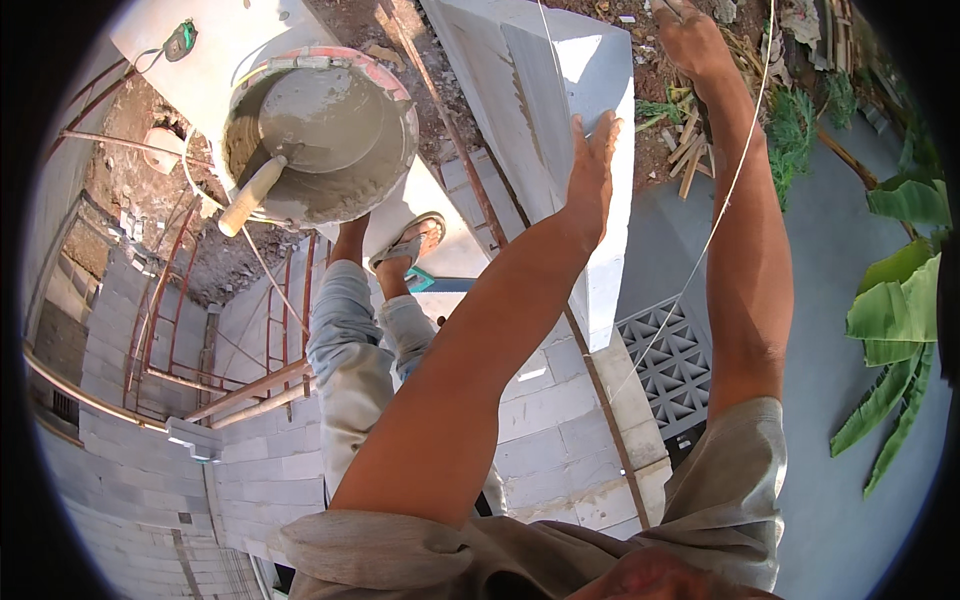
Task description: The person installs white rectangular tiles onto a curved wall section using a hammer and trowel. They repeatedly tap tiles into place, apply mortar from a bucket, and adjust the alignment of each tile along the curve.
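From where I'm standing, left hand [594, 172]'s open, fingers straight against the white block [606, 268]; right hand [692, 40]'s grip, can't tell.

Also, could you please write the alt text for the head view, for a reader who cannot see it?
A person's left hand rests flat against a long pale block, while the right hand is near the picture's top edge. To the left stands a bucket of grey mix, a tool handle crossing its rim.
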A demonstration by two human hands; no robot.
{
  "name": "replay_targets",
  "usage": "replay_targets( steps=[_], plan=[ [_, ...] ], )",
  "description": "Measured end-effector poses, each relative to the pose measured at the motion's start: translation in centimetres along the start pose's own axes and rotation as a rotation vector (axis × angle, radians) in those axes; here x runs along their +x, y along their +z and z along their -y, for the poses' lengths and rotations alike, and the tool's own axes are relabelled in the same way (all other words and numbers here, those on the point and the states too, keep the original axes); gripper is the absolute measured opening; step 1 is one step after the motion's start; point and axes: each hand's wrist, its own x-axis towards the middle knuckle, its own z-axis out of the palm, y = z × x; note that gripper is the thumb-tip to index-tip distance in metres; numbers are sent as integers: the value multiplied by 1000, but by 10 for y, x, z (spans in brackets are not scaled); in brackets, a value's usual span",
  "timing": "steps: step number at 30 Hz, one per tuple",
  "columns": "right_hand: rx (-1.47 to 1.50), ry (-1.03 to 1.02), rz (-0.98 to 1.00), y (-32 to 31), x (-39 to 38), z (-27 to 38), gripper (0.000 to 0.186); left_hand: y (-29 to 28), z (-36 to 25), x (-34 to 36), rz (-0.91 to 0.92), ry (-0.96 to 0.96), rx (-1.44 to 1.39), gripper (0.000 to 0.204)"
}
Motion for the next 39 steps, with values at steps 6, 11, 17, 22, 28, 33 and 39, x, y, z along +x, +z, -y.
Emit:
replay_targets(
  steps=[6, 11, 17, 22, 28, 33, 39],
  plan=[
    [1004, 583, 292, -31, -51, -16, 56, -1, 14, -3, 43, 52, -30, 81],
    [1102, 655, 460, -12, -87, -20, 60, 1, 14, 1, 9, 85, -15, 84],
    [1201, 694, 469, 6, -93, -24, 61, -2, 12, 1, 54, 121, 85, 84],
    [1209, 633, 407, 19, -98, -14, 57, 5, 13, 4, 27, 128, 72, 85],
    [1213, 656, 445, 25, -95, -14, 58, -3, 12, 0, 54, 119, 148, 80],
    [1064, 566, 441, 41, -83, -27, 60, 8, 5, 5, 15, 95, 74, 74],
    [744, 593, 624, 80, -45, -35, 44, 10, 5, 5, -6, 112, 62, 71]
  ],
)
